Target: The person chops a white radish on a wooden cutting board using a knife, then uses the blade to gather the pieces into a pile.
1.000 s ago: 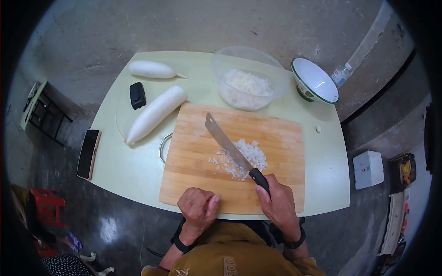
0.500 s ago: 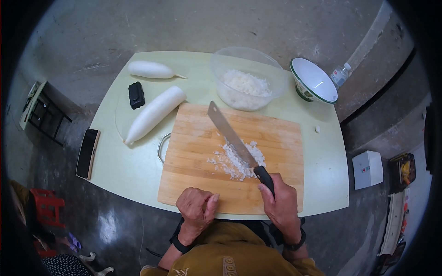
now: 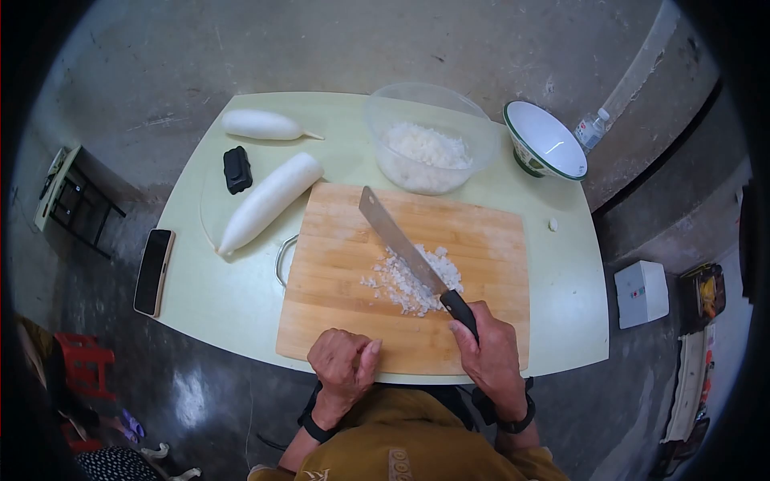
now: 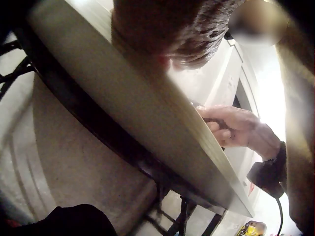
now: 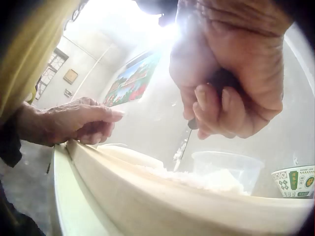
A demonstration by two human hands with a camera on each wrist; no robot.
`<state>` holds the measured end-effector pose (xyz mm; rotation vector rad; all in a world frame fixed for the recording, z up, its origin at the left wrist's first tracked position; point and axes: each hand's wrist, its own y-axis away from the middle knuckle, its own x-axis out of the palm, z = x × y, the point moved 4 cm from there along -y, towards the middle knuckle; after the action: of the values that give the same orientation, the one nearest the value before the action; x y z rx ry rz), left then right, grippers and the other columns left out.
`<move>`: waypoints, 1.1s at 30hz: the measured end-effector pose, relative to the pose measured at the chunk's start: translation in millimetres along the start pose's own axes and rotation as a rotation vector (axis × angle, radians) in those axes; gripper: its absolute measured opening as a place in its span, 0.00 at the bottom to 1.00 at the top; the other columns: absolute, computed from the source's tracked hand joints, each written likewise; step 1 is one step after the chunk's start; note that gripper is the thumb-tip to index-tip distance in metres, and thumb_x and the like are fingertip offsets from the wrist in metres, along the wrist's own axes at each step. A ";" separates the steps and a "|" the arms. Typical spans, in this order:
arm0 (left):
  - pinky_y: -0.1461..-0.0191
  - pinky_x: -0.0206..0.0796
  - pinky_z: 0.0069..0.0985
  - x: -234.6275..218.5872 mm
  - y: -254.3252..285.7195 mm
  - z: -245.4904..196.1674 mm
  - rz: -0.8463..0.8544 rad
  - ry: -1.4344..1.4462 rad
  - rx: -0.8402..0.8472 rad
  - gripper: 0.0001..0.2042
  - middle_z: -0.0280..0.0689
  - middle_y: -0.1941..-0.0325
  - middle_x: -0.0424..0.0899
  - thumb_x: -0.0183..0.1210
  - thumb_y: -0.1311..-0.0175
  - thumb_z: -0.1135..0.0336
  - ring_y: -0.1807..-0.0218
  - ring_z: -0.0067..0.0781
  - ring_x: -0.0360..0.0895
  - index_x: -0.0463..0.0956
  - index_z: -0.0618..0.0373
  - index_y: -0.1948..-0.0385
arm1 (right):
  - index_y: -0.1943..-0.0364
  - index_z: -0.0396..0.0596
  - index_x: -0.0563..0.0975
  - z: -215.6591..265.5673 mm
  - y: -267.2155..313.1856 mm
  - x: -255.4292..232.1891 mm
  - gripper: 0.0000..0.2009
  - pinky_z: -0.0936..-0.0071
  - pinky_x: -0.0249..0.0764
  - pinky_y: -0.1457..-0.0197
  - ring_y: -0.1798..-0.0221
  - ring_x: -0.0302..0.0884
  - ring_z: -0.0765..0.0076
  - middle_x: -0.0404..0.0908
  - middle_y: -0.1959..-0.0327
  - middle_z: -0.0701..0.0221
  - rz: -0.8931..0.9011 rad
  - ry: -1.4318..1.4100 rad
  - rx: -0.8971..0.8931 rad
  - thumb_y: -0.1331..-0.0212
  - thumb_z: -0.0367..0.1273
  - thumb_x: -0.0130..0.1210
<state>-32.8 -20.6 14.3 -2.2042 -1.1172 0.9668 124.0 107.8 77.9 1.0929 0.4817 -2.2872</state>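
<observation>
My right hand (image 3: 493, 353) grips the black handle (image 3: 459, 314) of a kitchen knife (image 3: 401, 244). Its blade slants up and left across a pile of finely chopped white radish (image 3: 443, 264) on the wooden cutting board (image 3: 481, 228). In the right wrist view, the right hand's fingers (image 5: 231, 105) wrap round the handle, and bits of radish cling to the blade. With fingers curled in and nothing held, my left hand (image 3: 343, 365) rests at the board's near edge. The right wrist view shows the left hand (image 5: 81, 120) from the side, thumb pointing forward.
Behind the board stands a clear plastic bowl (image 3: 385, 164) of chopped radish. Two whole white radishes, one long (image 3: 269, 204) and one smaller (image 3: 261, 124), lie left of it, near a black case (image 3: 237, 170) and a phone (image 3: 152, 272). A green-rimmed bowl (image 3: 545, 144) tilts at the back right.
The knife's tip rose away from me and then came down slightly nearer, while the handle shifted a little right. The left hand stayed in place.
</observation>
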 end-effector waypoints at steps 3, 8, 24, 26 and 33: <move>0.74 0.59 0.33 0.5 0.0 -0.2 -0.007 -0.001 0.010 0.08 0.37 0.82 0.72 0.64 0.47 0.72 0.79 0.41 0.69 0.74 0.57 0.80 | 0.61 0.41 0.71 1.9 -0.7 -2.7 0.09 0.54 0.69 0.71 0.75 0.75 0.41 0.75 0.79 0.53 -0.040 -0.035 -0.016 0.38 0.31 0.57; 0.75 0.58 0.32 -0.4 -0.4 -0.4 -0.014 0.008 0.020 0.10 0.37 0.83 0.71 0.63 0.42 0.69 0.80 0.40 0.68 0.72 0.58 0.79 | 0.62 0.40 0.71 0.4 -4.5 1.9 0.09 0.52 0.67 0.72 0.75 0.75 0.39 0.75 0.80 0.52 0.023 0.005 0.019 0.38 0.31 0.56; 0.75 0.57 0.32 -0.9 -1.6 -1.9 -0.005 0.006 0.032 0.09 0.37 0.83 0.71 0.63 0.42 0.70 0.80 0.39 0.67 0.73 0.58 0.79 | 0.61 0.39 0.72 2.7 -1.4 0.8 0.09 0.53 0.68 0.71 0.73 0.75 0.39 0.75 0.79 0.51 -0.026 -0.019 0.013 0.37 0.31 0.55; 0.75 0.57 0.32 0.4 -1.0 0.1 -0.016 0.015 0.038 0.09 0.37 0.83 0.71 0.63 0.42 0.70 0.80 0.39 0.67 0.73 0.58 0.79 | 0.61 0.39 0.72 -1.3 -5.8 1.6 0.09 0.53 0.68 0.71 0.74 0.74 0.39 0.74 0.79 0.52 0.016 -0.018 0.020 0.37 0.31 0.55; 0.75 0.58 0.32 -0.5 -1.1 -1.2 0.012 0.002 0.030 0.09 0.37 0.83 0.71 0.63 0.42 0.70 0.80 0.39 0.68 0.73 0.58 0.79 | 0.63 0.39 0.71 3.0 -2.9 -0.8 0.09 0.53 0.67 0.72 0.75 0.74 0.39 0.74 0.80 0.52 -0.001 -0.033 0.043 0.37 0.31 0.55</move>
<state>-32.7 -20.5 15.9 -2.1903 -1.0823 0.9798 120.8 108.8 80.6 1.0740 0.4214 -2.3228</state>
